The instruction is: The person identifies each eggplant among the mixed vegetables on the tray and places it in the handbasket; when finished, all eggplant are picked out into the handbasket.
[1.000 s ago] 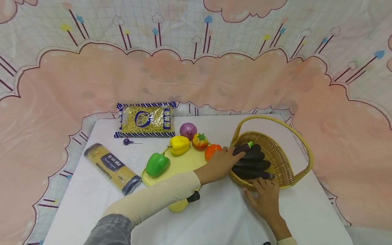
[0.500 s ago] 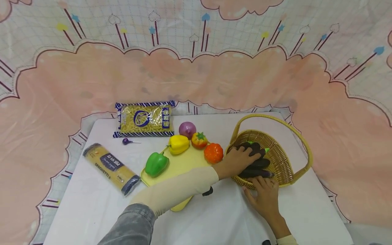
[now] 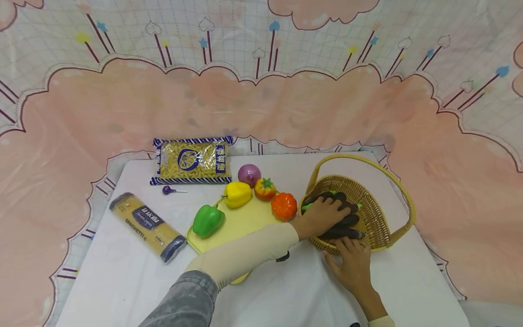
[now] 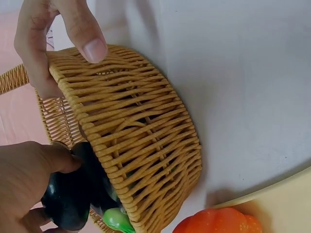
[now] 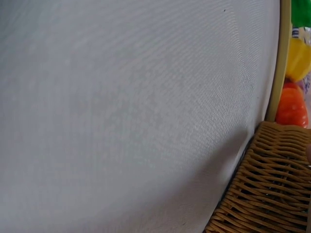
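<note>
The wicker basket (image 3: 375, 217) stands at the right of the table with several dark eggplants (image 3: 342, 233) lying in it. My left hand (image 3: 320, 216) reaches in from the left over the pile. In the left wrist view its thumb and fingers curl round an eggplant (image 4: 68, 203), close to the basket's inner wall. A green stem end (image 4: 116, 219) shows beside that eggplant. My right hand (image 3: 353, 263) grips the near rim, thumb outside and fingers over the edge. The right wrist view shows mostly the tablecloth and the woven basket side (image 5: 272, 179).
Left of the basket lies a yellow board (image 3: 241, 219) with a green pepper (image 3: 208, 220), yellow pepper (image 3: 238, 194), tomato (image 3: 265, 190) and orange pumpkin (image 3: 284, 206) on or beside it. Farther off are an onion (image 3: 249, 175), pasta bag (image 3: 192, 161), lollipop (image 3: 167, 190) and spaghetti pack (image 3: 147, 227).
My left hand has moved right, from the basket's left edge to over the eggplants, uncovering the pumpkin. The eggplants have shifted, with more green stems showing. My right hand has stayed on the rim.
</note>
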Tool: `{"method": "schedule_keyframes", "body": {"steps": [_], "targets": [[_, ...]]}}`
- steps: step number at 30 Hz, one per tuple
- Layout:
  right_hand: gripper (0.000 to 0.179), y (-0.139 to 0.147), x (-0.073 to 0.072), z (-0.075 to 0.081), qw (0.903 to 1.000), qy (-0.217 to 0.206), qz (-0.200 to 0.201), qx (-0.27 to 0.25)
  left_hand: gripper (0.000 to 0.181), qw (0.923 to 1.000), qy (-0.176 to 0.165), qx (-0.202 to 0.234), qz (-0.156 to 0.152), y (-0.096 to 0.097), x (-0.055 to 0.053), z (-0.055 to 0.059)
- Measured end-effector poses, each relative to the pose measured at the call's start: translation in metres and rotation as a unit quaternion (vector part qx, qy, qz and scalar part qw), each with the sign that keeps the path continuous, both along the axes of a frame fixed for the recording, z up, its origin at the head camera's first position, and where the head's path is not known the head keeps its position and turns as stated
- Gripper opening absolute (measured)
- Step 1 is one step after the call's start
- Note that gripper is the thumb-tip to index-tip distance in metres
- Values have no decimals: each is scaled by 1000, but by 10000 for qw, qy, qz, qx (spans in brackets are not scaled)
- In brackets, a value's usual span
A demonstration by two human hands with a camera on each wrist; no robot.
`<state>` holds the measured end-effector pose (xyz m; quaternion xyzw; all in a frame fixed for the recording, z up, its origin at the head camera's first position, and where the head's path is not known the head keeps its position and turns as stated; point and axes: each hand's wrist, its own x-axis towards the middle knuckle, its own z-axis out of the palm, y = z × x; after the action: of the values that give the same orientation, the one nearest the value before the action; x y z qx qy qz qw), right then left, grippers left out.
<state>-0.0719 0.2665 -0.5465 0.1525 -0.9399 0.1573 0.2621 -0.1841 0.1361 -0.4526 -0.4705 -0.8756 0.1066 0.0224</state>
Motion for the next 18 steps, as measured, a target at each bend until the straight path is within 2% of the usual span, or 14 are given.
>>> {"method": "schedule_keyframes", "body": {"steps": [10, 18], "targets": [[33, -1, 0, -1, 9999, 127, 34, -19, 76, 9999, 27, -102, 129, 4, 5, 0], [32, 0, -1, -1, 9999, 130, -7, -2, 52, 9998, 197, -16, 75, 1, 7, 3]]}}
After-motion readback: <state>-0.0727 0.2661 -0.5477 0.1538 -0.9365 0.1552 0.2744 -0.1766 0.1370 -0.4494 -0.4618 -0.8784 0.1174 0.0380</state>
